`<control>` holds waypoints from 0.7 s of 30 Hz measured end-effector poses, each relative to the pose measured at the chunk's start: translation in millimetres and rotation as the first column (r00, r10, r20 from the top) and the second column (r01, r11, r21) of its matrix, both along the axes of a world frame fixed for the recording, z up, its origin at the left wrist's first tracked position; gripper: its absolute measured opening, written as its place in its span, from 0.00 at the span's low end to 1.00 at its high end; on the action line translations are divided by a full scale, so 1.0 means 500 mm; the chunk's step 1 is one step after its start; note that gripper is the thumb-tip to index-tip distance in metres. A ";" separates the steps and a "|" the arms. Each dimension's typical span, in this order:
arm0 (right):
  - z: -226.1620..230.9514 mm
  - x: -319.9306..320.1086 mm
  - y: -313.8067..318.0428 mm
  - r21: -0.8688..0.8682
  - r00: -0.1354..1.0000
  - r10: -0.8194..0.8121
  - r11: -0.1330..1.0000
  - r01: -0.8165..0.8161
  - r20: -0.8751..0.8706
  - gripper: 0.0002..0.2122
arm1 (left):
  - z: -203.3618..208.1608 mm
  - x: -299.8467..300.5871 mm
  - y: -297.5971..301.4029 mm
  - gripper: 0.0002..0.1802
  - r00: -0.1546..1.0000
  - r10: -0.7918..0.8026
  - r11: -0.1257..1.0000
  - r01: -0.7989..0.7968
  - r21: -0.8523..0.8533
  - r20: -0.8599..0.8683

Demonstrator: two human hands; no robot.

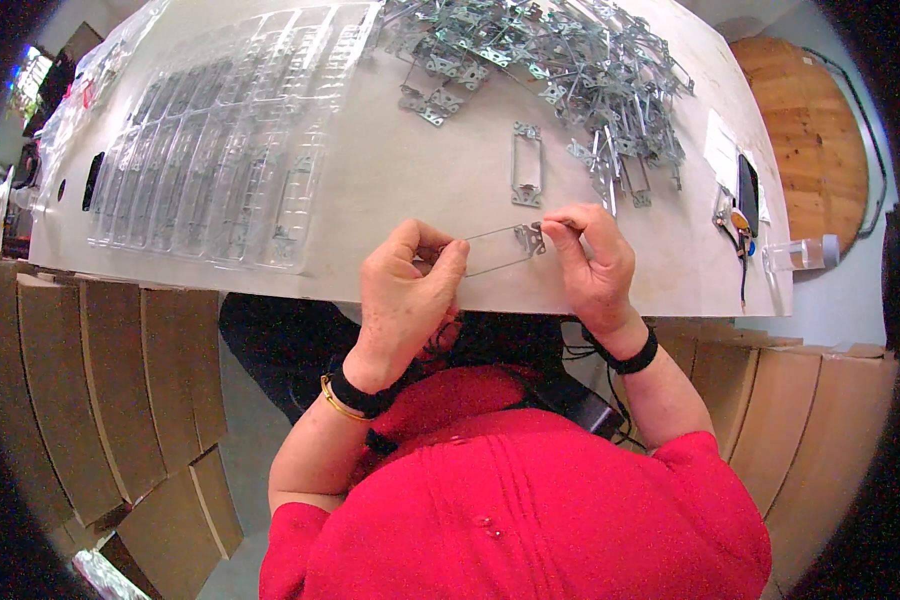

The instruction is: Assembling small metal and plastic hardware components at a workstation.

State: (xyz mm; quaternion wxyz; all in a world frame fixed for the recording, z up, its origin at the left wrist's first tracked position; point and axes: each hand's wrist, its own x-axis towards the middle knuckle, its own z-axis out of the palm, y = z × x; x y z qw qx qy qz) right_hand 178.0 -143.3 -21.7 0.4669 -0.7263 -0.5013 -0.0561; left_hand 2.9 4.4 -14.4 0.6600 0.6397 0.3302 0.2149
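Between my two hands, just above the table's near edge, is a thin metal frame with long wire-like sides and a perforated end plate. My left hand pinches its left end, which the fingers hide. At the other end, beside the end plate, the thumb and fingers of my right hand are closed on it. A similar metal frame lies flat on the table beyond my hands. Farther back is a large tangled pile of metal frames, with a few pieces spilling toward me.
Clear plastic trays with long slots, metal parts in them, lie on the white table at the left. A clear bottle, a dark phone-like object and a cable are at the right edge. Cardboard boxes flank me; a round wooden board stands beyond.
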 end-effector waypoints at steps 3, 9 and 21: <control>0.000 0.001 0.001 0.003 1.000 0.008 1.000 -0.008 0.012 0.04 | 0.001 0.000 -0.001 0.08 1.000 0.003 1.000 -0.003 0.019 -0.002; 0.002 -0.002 0.000 -0.003 0.998 0.022 1.000 -0.022 -0.051 0.04 | -0.006 0.000 -0.002 0.08 1.000 0.002 1.000 -0.002 0.017 0.016; 0.011 -0.001 0.006 -0.012 0.995 0.029 1.000 -0.028 0.092 0.08 | -0.001 0.000 0.000 0.08 1.000 -0.012 1.000 0.012 -0.004 0.006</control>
